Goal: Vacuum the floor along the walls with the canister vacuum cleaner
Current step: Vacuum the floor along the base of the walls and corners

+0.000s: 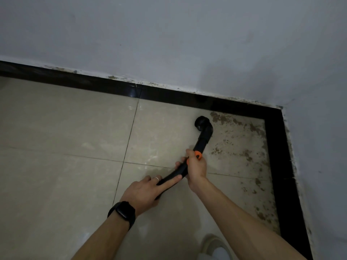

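Right hand (196, 166): fingers curled fully round the black vacuum wand (180, 170), gripping it just below the orange collar (198, 155); thumb up against the collar. Wrist bent, forearm running down to the lower right edge of view.

Left hand (145, 191): wrapped loosely on the lower stretch of the same wand, index finger laid straight along the tube, a ring (156, 178) on one finger. Black smartwatch (122, 212) on that wrist. Forearm enters from the bottom centre.

Both hands close together on the wand, right ahead of left.

Wand slopes up and right from the hands to an elbow joint; the round black brush nozzle (201, 123) sits on the tile floor (65, 128), near the black skirting (169, 94) along the far wall (169, 34) but not touching it. Brown dirt patches (244, 139) spread across the corner tile just right of the nozzle, thickest along the right-hand skirting.

A pale shoe (212, 244) shows at the bottom edge. Canister body out of view.
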The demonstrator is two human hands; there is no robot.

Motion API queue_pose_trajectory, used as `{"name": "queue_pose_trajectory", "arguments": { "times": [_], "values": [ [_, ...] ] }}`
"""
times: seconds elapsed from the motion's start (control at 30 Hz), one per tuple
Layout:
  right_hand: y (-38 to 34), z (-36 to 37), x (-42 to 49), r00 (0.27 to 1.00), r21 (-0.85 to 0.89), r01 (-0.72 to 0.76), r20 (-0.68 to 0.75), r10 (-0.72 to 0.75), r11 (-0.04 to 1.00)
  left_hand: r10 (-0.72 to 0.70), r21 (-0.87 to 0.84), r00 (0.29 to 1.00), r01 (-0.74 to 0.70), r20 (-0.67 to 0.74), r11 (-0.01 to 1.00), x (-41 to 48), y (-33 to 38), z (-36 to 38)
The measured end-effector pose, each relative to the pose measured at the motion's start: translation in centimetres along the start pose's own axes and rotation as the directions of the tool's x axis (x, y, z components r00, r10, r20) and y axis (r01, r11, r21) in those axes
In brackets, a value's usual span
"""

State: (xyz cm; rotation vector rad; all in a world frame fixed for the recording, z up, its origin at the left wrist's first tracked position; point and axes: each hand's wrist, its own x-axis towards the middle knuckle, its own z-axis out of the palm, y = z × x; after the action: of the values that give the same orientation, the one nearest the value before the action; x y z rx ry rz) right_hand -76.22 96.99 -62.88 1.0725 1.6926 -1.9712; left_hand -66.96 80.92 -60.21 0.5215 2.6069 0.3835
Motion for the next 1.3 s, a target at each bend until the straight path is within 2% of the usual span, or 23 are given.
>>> {"name": "queue_pose_trajectory", "arguments": {
  "times": [0.17, 0.4, 0.6, 0.77, 0.9, 1.0, 1.3],
  "values": [
    [1.5, -1.7, -2.0, 0.990, 0.057, -0.021, -0.140, 0.029, 0.998, 0.082, 0.089, 0.996, -0.085, 0.033, 0.992, -2.9, -0.5, 2.3],
    [2.4, -2.8, -3.5, 0.964, -0.124, -0.002, -0.265, -0.031, 0.992, 0.171, 0.090, 0.982, -0.178, 0.078, 0.980, -3.9, 0.2, 2.0],
    [3.1, -3.6, -3.5, 0.964, -0.075, -0.034, -0.265, 0.013, 0.997, 0.201, 0.108, 0.974, -0.212, 0.104, 0.971, -3.9, 0.4, 2.4],
    [1.1, -3.5, -2.5, 0.956, -0.143, -0.030, -0.294, -0.014, 0.989, 0.148, 0.042, 0.989, -0.148, 0.002, 0.988, -2.6, 1.2, 2.9],
    [-0.6, -3.1, -1.2, 0.947, -0.083, 0.009, -0.319, -0.035, 0.997, 0.172, 0.147, 0.977, -0.154, -0.125, 0.977, -0.5, 2.4, 3.9],
    [-1.5, -2.7, -0.4, 0.949, -0.063, 0.029, -0.312, -0.047, 0.998, 0.181, 0.230, 0.972, -0.144, -0.150, 0.962, 0.5, 2.6, 4.0],
    [-2.9, -1.9, 1.4, 0.970, -0.092, 0.098, -0.214, -0.116, 0.991, 0.097, 0.081, 0.987, -0.087, -0.131, 0.993, 2.1, 3.2, 3.6]
  ]
}}
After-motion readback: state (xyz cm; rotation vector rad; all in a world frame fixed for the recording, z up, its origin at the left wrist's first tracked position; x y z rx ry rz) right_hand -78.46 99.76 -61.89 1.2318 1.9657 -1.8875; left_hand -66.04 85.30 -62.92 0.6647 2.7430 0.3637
